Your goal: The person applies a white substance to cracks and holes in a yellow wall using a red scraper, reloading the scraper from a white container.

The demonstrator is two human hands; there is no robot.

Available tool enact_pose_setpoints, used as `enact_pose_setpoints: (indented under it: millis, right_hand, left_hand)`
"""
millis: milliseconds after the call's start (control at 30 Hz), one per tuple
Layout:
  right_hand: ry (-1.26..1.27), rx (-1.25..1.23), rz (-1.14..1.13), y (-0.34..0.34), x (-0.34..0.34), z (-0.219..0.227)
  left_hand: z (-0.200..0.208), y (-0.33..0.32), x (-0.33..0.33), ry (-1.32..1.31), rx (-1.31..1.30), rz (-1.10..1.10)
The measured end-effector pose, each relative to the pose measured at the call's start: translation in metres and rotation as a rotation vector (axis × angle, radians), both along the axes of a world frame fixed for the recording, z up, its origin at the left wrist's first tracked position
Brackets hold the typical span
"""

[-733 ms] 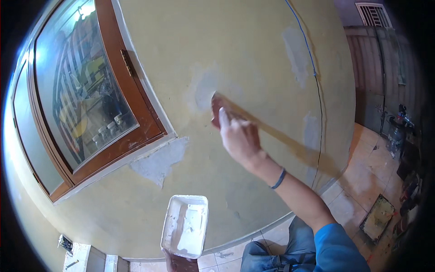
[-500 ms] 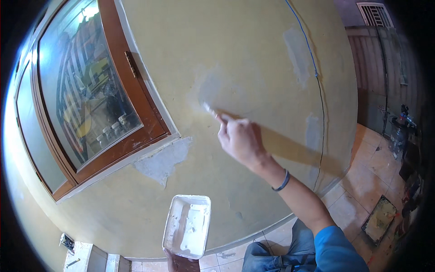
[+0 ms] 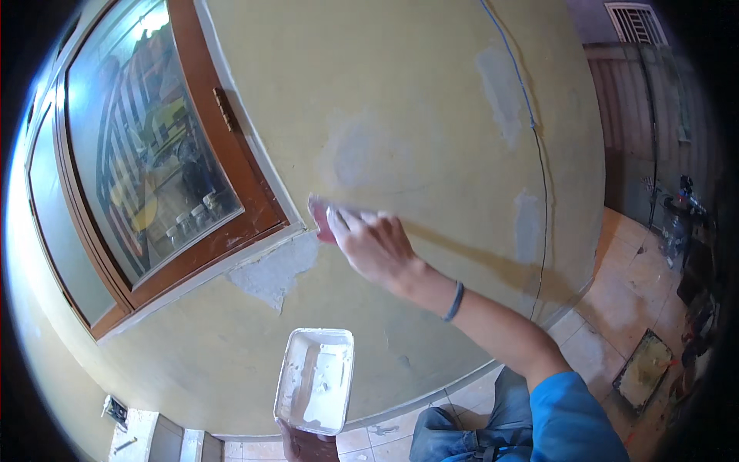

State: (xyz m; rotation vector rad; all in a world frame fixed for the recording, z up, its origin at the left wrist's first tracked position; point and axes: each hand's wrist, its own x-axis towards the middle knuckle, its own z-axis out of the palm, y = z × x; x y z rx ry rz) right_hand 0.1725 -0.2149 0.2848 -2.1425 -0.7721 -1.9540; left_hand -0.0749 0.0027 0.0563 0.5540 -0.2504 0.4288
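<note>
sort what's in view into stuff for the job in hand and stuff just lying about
Seemingly in use:
- red scraper, in the right hand's fingers
- white tub with white paste, held by the left hand
- patched wall

Seemingly just there:
- tray-like object on the floor
- blue cable
- wood-framed window

Yr R hand grips red scraper nr window frame; yr L hand holds white tub w/ paste.

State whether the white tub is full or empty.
Neither: some white paste lies in the tub, and its inner walls show above it.
</note>
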Motion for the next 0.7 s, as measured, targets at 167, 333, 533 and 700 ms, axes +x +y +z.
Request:
enact_pose_setpoints:
  millis: [167, 333, 533, 700]
  right_hand:
    - [0.946, 0.353, 0.497, -0.056, -0.024, -0.081]
    - [1.163, 1.506, 1.42, -0.158, -0.057, -0.202]
    - [0.862, 1.889, 1.095, -0.288, -0.174, -0.297]
    - [0.553, 1.99, 0.905, -0.342, -0.241, -0.329]
  left_hand:
    - [0.011, -0.002, -0.003, -0.471, -0.018, -0.487]
    - [0.05, -0.05, -0.005, 0.481, 0.158, 0.175]
    - [0.032, -0.07, 0.038, 0.543, 0.215, -0.129]
    - [0.007, -0.082, 0.066, 0.6, 0.267, -0.316]
